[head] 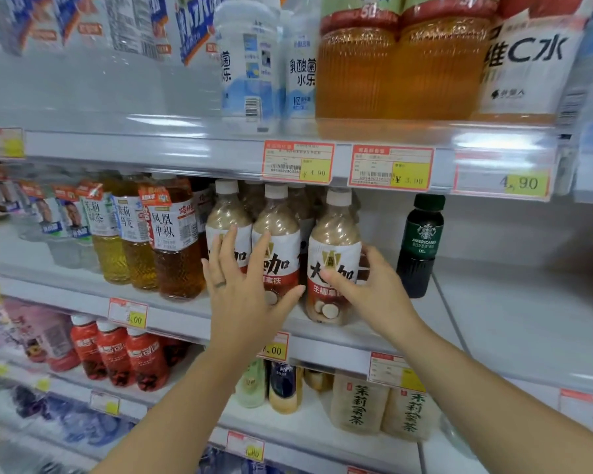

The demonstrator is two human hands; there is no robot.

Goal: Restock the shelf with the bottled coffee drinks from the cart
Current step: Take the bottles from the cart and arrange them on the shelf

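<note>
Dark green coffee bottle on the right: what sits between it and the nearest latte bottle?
In the head view, only the right hand, gripping that latte bottle, then a sliver of bare shelf up to the dark green bottle.

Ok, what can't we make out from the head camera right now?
- Cart: outside the head view.
- Rear coffee bottles: hidden behind the front row; count unclear.
- Left price tag: blurred, unreadable.
- Right hand fingertips: hidden behind the right coffee bottle.

Beige white-capped coffee bottle point(336, 230): "大咖". Dark green plastic bottle point(421, 246): "AMERICANO". Amber tea bottle point(173, 234): "凤凰单枞". Red-framed left price tag point(298, 162): "¥4.90"; middle price tag point(391, 167): possibly "¥3.00"; right price tag point(502, 181): "4,90".
</note>
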